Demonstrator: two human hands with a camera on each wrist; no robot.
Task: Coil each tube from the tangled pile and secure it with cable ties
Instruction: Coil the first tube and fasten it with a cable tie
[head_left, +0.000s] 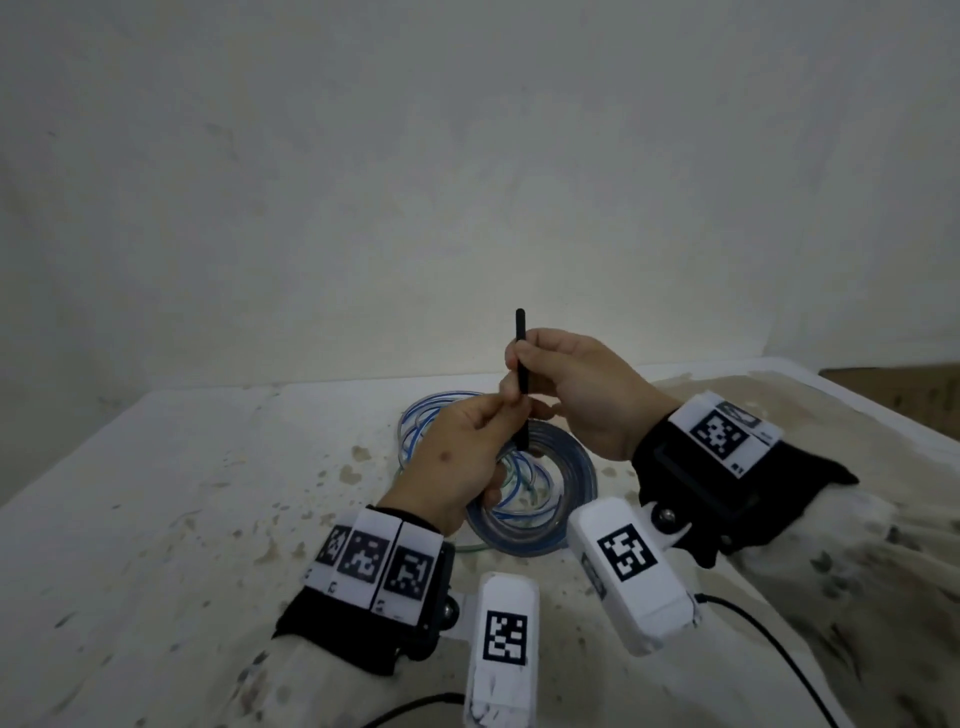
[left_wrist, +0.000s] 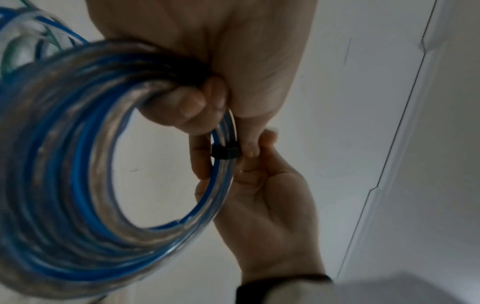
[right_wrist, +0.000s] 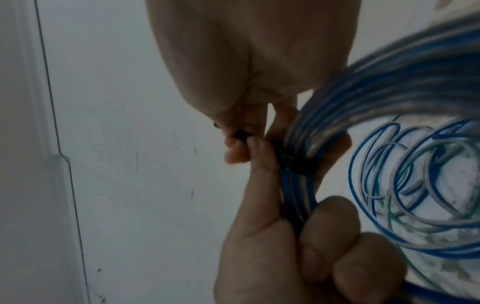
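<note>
My left hand (head_left: 457, 457) grips the coiled tube (head_left: 545, 499) at centre frame, over the tabletop (head_left: 156, 493). My right hand (head_left: 576, 389) pinches the black cable tie (head_left: 520, 364), whose tail stands upright above the coil; I'd pull upward to cinch.

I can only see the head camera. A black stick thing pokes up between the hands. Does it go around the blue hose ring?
Observer: Yes. The left wrist view shows the cable tie as a black band wrapped right round the strands of the coil.
Operator: Which hand holds the ring?
Observer: The left hand. Its fingers curl through the middle of the coil, which the back of that hand hides from you.
Operator: And the other hand?
Observer: In the right wrist view the right hand pinches the strap close beside that band.
</note>
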